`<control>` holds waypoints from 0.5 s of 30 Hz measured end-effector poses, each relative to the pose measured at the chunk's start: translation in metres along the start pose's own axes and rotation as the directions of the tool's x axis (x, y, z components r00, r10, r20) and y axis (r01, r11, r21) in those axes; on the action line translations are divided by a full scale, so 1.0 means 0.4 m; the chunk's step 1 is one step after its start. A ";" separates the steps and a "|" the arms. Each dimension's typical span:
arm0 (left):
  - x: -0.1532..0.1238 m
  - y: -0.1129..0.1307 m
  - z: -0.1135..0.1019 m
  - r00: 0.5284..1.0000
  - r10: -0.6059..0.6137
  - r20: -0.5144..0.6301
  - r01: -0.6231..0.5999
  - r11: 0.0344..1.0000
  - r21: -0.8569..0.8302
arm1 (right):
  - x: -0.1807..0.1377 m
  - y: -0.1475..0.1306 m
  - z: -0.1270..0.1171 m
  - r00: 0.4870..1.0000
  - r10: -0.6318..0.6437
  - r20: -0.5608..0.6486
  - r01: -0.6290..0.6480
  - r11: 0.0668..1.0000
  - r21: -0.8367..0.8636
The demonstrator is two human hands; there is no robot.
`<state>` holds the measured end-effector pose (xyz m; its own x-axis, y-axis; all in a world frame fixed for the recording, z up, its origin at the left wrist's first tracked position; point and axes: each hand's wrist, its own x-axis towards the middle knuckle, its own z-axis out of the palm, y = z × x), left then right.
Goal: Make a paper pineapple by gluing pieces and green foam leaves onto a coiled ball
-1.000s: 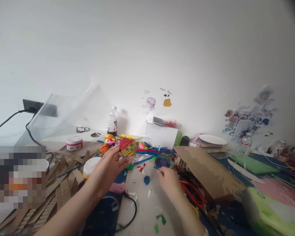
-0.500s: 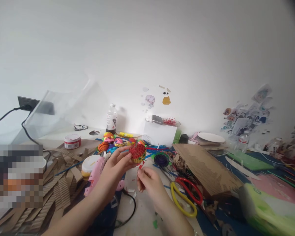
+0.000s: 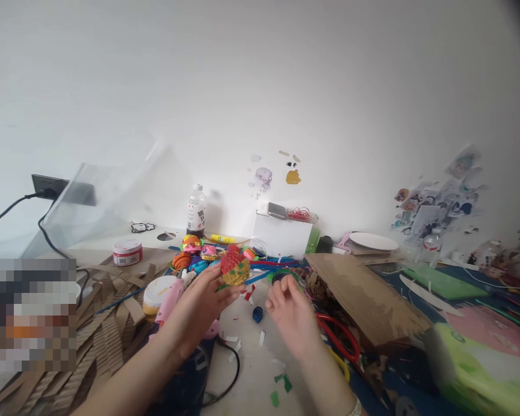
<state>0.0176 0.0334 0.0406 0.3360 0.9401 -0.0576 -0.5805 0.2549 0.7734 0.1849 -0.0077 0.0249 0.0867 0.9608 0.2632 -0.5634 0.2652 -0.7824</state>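
Holding red-yellow ball [image 3: 236,270], left hand [image 3: 204,297] | right hand [image 3: 291,312] raised, fingers curled, contents unclear

The bench [image 3: 101,247] is white along the wall, where a bottle [image 3: 196,215] of dark liquid stands upright, and dark blue farther forward, with a pale board [image 3: 251,367] across its middle bearing a small blue paper coil [image 3: 257,314], green scraps [image 3: 275,398] and white scraps [image 3: 262,337]. A heap of corrugated cardboard strips [image 3: 108,326] spreads over the left side near a red-and-white tub [image 3: 127,253]. On the right are a brown corrugated sheet [image 3: 366,297], red-handled scissors [image 3: 346,344] partly hidden, a green sheet [image 3: 446,285], a pink sheet [image 3: 496,335] and a blurred green-and-white pack [image 3: 476,372].
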 end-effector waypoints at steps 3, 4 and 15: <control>0.007 0.009 -0.013 0.999 -0.028 0.021 0.028 0.999 -0.017 | 0.018 0.004 -0.045 0.983 -0.131 -0.129 0.030 0.806 -0.591; 0.007 0.013 -0.016 1.000 -0.021 0.018 0.021 0.999 -0.027 | 0.026 0.004 -0.063 0.971 -0.190 -0.145 0.031 0.700 -0.713; -0.026 0.024 0.025 0.993 -0.078 0.087 0.077 0.997 0.012 | 0.010 -0.006 -0.026 0.950 -0.312 -0.025 0.153 0.535 -0.831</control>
<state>0.0159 0.0237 0.0548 0.4434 0.8942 -0.0621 -0.5442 0.3236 0.7740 0.1951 -0.0035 0.0223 0.2788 0.8321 0.4795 0.3940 0.3562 -0.8473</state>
